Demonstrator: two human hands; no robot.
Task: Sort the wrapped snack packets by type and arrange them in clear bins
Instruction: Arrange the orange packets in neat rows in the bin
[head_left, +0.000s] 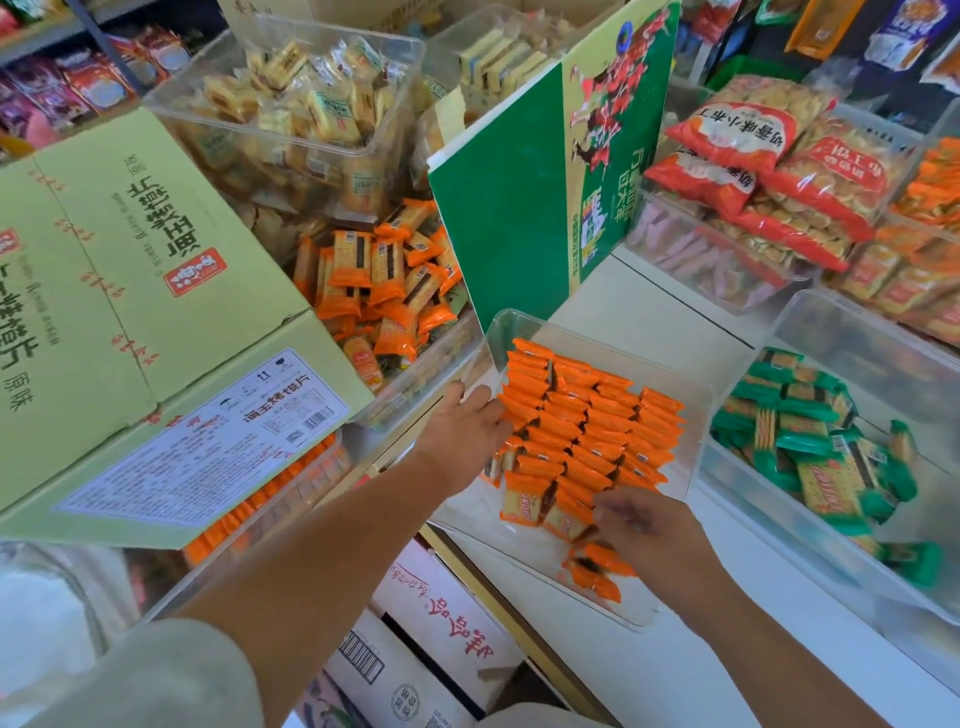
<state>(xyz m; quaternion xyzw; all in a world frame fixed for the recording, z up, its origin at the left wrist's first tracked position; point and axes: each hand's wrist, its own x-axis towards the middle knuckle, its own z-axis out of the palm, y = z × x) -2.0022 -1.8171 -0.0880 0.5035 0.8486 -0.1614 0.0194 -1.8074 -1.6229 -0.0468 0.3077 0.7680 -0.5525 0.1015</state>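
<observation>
Landmark: clear bin (540, 321), standing on the white counter (649, 332).
Orange packets (582, 415): inside the clear bin, set on edge in tight overlapping rows across its far and middle part. A few lie flatter at its near end, and a couple of loose ones (597, 569) sit in its near corner.
Left grip (467, 421): at the bin's left wall, fingers fairly straight and apart, pressed against the left ends of the rows, enclosing nothing.
Right grip (649, 530): at the bin's near end, fingers curled and clamped on the front-row packets.
Handling: probably very light. Glossy film likely slick and crinkly, the biscuit inside likely brittle, so gentle pressure only.
Where to hold: best across the flat faces, thumb opposite fingers. Crimped end seals look a poor hold, prone to slipping. Several squeezed face to face should lift as one block.
Surface: smooth and hard, likely to let the bin slide under a push. Steadying at the left wall looks sensible.
Room: tight.
- Right of the bin: another bin (810, 304) of green packets (810, 436), just beside it.
- Behind it: an upright green board (519, 208).
- Left of it: a pale green carton (130, 260).
- Far left: a heap of unsorted orange packets (384, 280).
</observation>
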